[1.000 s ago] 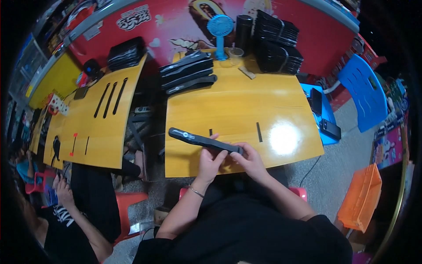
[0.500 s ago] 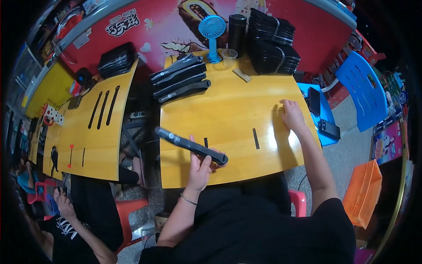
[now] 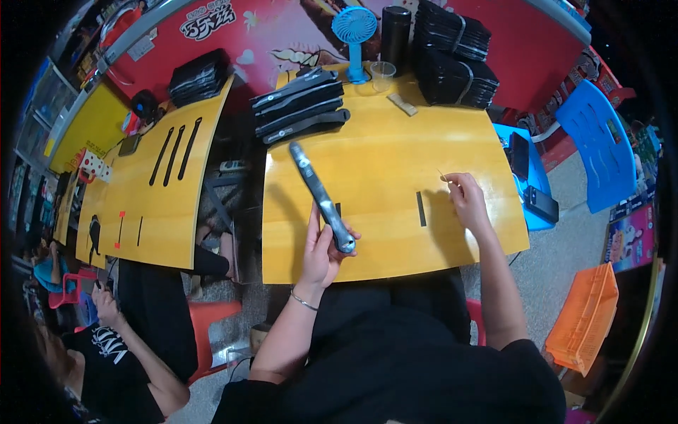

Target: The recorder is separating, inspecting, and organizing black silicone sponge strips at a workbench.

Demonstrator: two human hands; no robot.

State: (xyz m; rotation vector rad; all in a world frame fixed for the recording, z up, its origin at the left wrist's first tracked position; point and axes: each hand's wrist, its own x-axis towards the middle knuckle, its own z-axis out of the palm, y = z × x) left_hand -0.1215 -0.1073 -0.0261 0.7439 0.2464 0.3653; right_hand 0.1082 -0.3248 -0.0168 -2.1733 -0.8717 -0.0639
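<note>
The left hand gripped one end of a long dark bar, slanted over the yellow table. It looked stiff and light, best held near its middle. The right hand pinched a thin sliver.

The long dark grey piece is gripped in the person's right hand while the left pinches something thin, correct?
Not quite: the hands are swapped. The head view shows the left hand gripping the long dark grey piece, while the right hand pinches something thin over the yellow table.
</note>
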